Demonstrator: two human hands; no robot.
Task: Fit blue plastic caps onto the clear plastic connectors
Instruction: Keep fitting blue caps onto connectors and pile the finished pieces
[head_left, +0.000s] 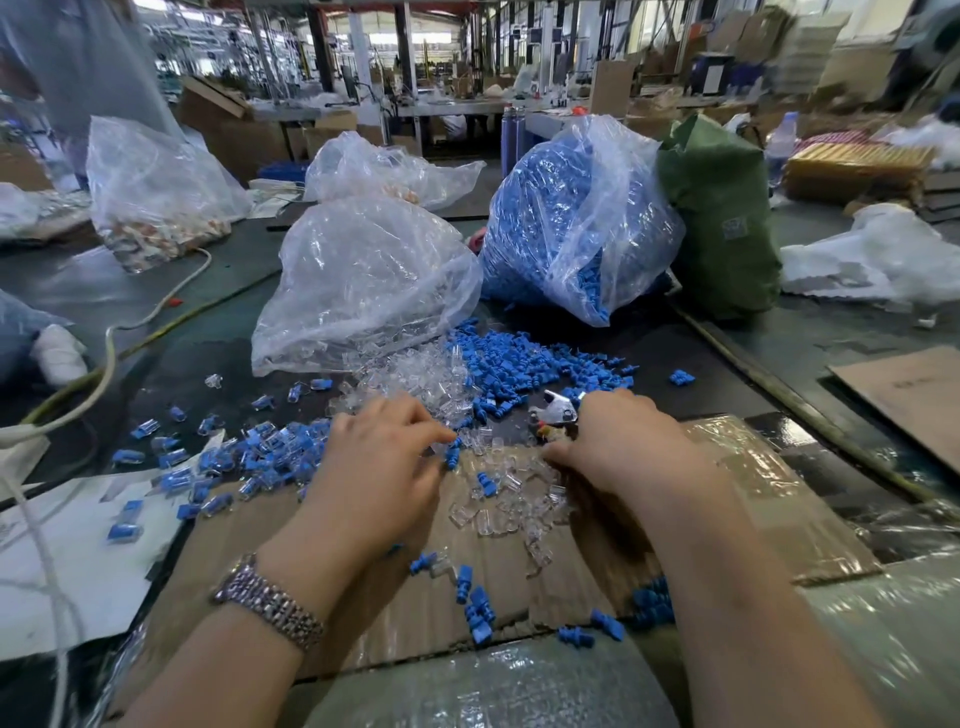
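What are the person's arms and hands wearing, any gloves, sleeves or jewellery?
Both forearms are bare, with no sleeves in view and no gloves. The left hand has a silver metal link watch band round its wrist. The right hand and its wrist show nothing worn. No rings can be seen on either hand.

A large factory hall stretches away behind the dark work table (156, 312). Dark pillars (322, 47) and pale ones stand among long benches (457, 106) crowded with equipment (too blurred to identify). Brown cardboard boxes (228, 119) sit at the left, and flattened cardboard is stacked high against the right side (769, 36). Daylight glows from the far end, under the roof (415, 26), giving the whole room a cool, bluish cast
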